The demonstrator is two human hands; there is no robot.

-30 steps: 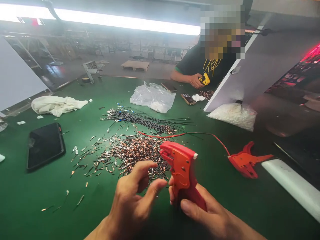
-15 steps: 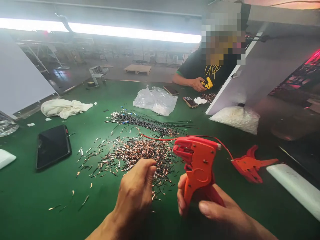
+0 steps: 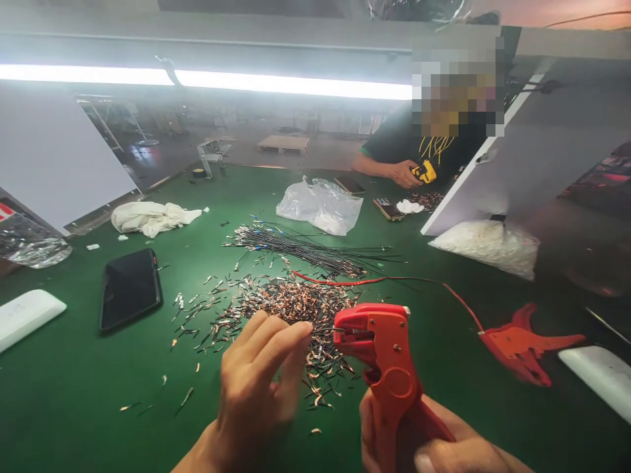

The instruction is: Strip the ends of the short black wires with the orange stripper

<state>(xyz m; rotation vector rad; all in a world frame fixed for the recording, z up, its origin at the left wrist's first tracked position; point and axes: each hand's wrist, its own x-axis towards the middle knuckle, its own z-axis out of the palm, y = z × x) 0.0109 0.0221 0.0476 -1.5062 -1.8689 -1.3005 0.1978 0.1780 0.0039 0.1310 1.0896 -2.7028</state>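
My right hand (image 3: 438,440) is wrapped round the handles of a red-orange wire stripper (image 3: 394,374), held upright with its jaws facing left. Just left of those jaws is my left hand (image 3: 261,374), its index finger and thumb brought together; whatever they pinch is hidden or too thin to see. Beneath and beyond both hands lies a heap of short black wire offcuts with copper showing (image 3: 296,299). Behind the heap rests a bundle of long black wires (image 3: 300,248) with metal terminals at the left end.
A second red wire stripper (image 3: 525,338) with a red cord (image 3: 365,282) lies at right. A phone (image 3: 131,289), a white cloth (image 3: 152,218), a clear plastic bag (image 3: 323,205) and a filled bag (image 3: 488,246) surround the work. Opposite, a co-worker's hand (image 3: 407,174) holds a yellow tool.
My wire stripper has moved lower and slightly left in view. My left hand has turned, with more of its fingers showing. The whole view has shifted, with the bench appearing farther right.
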